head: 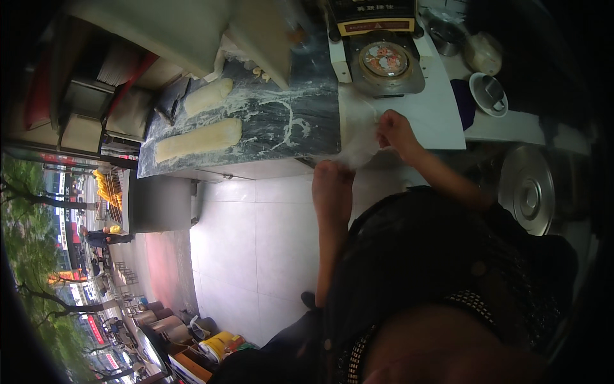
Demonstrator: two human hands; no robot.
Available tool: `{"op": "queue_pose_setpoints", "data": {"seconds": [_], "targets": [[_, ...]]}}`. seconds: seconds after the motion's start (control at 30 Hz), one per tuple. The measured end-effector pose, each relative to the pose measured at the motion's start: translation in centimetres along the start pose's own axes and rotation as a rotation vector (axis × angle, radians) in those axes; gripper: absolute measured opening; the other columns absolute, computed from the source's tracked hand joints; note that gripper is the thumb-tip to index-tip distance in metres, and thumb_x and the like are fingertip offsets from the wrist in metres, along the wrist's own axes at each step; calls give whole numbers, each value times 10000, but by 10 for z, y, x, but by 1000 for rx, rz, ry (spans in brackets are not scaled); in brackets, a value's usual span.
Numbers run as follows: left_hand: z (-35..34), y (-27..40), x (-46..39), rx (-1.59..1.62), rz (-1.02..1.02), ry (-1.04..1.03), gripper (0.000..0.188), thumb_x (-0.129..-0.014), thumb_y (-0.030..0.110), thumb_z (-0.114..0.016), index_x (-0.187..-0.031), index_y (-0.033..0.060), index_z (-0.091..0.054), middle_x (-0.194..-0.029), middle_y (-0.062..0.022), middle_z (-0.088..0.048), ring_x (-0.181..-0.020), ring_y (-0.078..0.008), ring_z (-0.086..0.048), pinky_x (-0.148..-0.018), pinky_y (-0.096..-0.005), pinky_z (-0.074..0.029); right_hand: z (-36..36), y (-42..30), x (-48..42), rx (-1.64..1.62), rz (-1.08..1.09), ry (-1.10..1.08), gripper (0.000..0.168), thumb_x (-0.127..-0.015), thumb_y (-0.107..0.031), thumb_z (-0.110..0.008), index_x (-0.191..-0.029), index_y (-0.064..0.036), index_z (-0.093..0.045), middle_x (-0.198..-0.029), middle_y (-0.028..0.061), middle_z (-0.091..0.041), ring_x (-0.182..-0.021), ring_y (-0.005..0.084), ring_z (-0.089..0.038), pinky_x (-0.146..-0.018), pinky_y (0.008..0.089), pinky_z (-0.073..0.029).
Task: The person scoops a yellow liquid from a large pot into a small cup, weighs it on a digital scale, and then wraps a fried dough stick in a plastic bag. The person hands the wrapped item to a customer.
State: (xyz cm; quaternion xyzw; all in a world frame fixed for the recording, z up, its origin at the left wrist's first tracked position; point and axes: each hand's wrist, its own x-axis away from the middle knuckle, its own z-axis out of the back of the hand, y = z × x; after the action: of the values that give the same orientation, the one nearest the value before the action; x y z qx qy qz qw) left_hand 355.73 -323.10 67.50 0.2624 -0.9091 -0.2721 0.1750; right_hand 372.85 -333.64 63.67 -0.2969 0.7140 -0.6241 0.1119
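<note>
A thin, translucent plastic bag or film [359, 146] is stretched between my two hands, blurred by motion. My left hand [333, 185] pinches its lower end just in front of the counter edge. Higher up and to the right, my right hand [394, 130] has its fingers closed on the other end, over the white worktop [431, 122]. On the dark, flour-dusted counter [312, 115] to the left lie two long pale dough pieces, a nearer one [199, 140] and a farther one [208, 97].
Beyond my right hand stands a countertop machine [379, 19] with a round floral-patterned disc [383, 58]. A white bowl [488, 94] and a large metal lid [526, 192] are at right. A metal fryer-like stand [158, 201] is at left; a yellow bucket [216, 345] sits lower left.
</note>
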Motion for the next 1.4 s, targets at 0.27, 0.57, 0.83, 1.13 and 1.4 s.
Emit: {"op": "queue_pose_setpoints", "data": {"seconds": [0.27,0.57,0.83,1.13,1.4], "targets": [[5,-3,-8,-1141,-324,-87,212,-824,68,-533,-1027,29,-484,-809,-44,-517,-736,-196,-498,-713,-303,-417,-24,-26,6,-32,9,-147,149,-813,-180,-604,-807,-60,-516,-665,16,-499,-587,102,-470,-525,254,-405],[-45,-5,-26,-1508,-578,-14,240,-782,-27,-446,-988,14,-563,-886,-104,-579,-776,-199,-552,-706,-294,-437,16,-76,28,670,178,-261,253,-748,-258,-650,-829,-31,-571,-770,71,-599,-717,174,-573,-643,302,-458],[-62,-8,-95,-1276,-293,-173,316,-752,-92,-382,-927,26,-618,-866,-91,-602,-763,-181,-559,-690,-256,-426,99,-136,-27,599,331,-176,169,-816,-188,-602,-899,-41,-589,-801,63,-611,-754,125,-562,-685,256,-455],[-119,-38,-163,-1217,-117,2,256,-803,27,-457,-1002,25,-618,-746,-60,-581,-627,-100,-472,-576,-250,-402,122,-146,-111,737,372,-123,235,-834,-158,-561,-1015,-9,-555,-886,111,-604,-824,185,-587,-721,292,-464],[-137,-53,-165,-1158,-52,271,196,-838,106,-513,-967,-5,-610,-752,-43,-590,-597,-99,-512,-529,-223,-407,115,-166,-122,755,397,-301,275,-798,-169,-578,-997,20,-567,-898,152,-621,-832,244,-610,-720,328,-470]]}}
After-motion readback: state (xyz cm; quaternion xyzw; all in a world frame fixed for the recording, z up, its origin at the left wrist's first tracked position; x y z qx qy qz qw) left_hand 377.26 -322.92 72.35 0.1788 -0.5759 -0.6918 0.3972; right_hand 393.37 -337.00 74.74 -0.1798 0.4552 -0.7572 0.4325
